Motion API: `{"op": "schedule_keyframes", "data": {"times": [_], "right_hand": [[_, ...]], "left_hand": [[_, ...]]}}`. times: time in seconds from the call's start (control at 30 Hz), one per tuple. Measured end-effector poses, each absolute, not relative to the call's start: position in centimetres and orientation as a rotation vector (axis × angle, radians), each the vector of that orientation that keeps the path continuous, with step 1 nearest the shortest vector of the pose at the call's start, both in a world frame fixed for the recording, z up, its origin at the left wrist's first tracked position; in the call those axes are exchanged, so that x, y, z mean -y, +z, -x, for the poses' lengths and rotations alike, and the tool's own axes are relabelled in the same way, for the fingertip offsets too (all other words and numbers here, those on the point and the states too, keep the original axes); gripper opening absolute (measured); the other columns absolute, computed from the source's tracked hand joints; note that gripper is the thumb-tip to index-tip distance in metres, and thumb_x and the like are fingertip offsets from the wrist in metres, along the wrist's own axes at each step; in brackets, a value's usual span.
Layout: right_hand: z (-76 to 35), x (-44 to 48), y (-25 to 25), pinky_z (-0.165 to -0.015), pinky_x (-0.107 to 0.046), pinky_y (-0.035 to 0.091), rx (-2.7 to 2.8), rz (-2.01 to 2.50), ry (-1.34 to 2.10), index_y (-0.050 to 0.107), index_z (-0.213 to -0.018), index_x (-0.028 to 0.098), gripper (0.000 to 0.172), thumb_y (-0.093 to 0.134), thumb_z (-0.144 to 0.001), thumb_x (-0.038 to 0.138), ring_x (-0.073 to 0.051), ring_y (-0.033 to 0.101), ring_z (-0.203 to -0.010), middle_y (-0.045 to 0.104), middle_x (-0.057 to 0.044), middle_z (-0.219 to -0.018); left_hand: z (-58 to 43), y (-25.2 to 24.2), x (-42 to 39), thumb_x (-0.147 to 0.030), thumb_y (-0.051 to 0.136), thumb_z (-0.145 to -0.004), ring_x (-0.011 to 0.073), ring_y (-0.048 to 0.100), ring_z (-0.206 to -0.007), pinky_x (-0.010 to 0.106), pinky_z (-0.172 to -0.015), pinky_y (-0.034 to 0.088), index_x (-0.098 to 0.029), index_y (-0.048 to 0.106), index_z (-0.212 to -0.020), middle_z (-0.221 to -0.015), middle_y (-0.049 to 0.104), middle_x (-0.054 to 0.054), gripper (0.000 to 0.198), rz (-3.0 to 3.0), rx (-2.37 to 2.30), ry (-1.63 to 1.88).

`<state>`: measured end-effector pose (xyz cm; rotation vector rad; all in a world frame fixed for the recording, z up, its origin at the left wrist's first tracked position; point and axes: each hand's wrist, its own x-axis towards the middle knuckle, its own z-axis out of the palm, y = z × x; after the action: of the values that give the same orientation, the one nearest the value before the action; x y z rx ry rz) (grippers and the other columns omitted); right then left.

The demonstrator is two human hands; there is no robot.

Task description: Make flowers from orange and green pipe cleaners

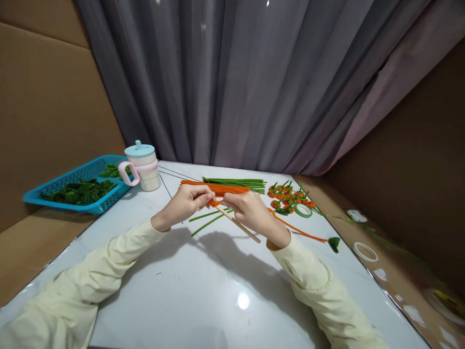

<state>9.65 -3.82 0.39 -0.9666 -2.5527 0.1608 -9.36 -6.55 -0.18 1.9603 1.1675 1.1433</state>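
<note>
Above the middle of the white table, my left hand (186, 202) pinches an orange pipe cleaner (215, 203) at the upper end of a thin wooden stick (242, 227). Close beside it, my right hand (250, 211) has its fingers closed at the same pipe cleaner, which looks wound round the stick's tip. The stick slants down to the right beneath my right hand. My fingers hide part of the orange piece. Just behind lie a bundle of orange pipe cleaners (218, 188) and a bundle of green ones (250, 183). A few loose green stems (208, 225) rest under the hands.
Several orange shapes with green tops (286, 192) sit at the right, near a roll of green tape (303, 210). A loose orange strand (301, 232) ends by a green leaf piece (333, 244). Left stand a lidded cup (149, 180) and a blue basket (105, 206) of green pieces.
</note>
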Motion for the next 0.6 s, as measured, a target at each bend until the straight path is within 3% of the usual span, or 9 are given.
{"op": "schedule_keyframes", "data": {"times": [0.13,0.33,0.43,0.6], "right_hand": [[-9.4,2.9,-0.3,-0.051,-0.022,0.021,2.368,0.796,0.601,0.044,-0.056,0.017,0.024,0.045,-0.08,0.014,-0.008,0.03,-0.048,0.035,0.005,-0.048],[-7.3,3.2,-2.8,-0.044,-0.021,0.02,1.67,0.728,1.513,0.049,-0.068,0.017,0.023,0.045,-0.084,0.032,-0.007,0.029,-0.042,0.041,0.005,-0.048],[-6.5,3.8,-3.4,-0.04,-0.022,0.013,1.569,0.711,1.679,0.047,-0.071,0.017,0.023,0.042,-0.085,0.034,-0.006,0.018,-0.038,0.043,0.005,-0.047],[-6.7,4.7,-2.4,-0.038,-0.021,0.01,1.477,0.64,1.912,0.045,-0.071,0.017,0.024,0.042,-0.087,0.035,-0.006,0.015,-0.036,0.042,0.006,-0.044]], "left_hand": [[8.9,-0.4,6.5,-0.04,0.056,-0.08,0.0106,0.042,-0.052,0.023,-0.052,0.033,-0.015,0.057,-0.059,-0.054,0.05,0.0,0.033,-1.702,-1.035,1.179],[8.2,-1.7,5.9,-0.039,0.062,-0.076,0.0114,0.047,-0.055,0.023,-0.058,0.038,-0.014,0.057,-0.064,-0.051,0.048,-0.002,0.028,-1.416,-0.983,1.407],[8.1,-2.1,6.0,-0.036,0.059,-0.08,0.0118,0.049,-0.057,0.023,-0.058,0.039,-0.014,0.06,-0.075,-0.058,0.053,-0.001,0.022,-1.556,-1.091,1.514],[7.9,-2.3,6.6,-0.028,0.05,-0.086,0.0124,0.05,-0.057,0.024,-0.057,0.038,-0.019,0.064,-0.097,-0.066,0.058,0.0,0.02,-1.926,-1.274,1.592]]}}
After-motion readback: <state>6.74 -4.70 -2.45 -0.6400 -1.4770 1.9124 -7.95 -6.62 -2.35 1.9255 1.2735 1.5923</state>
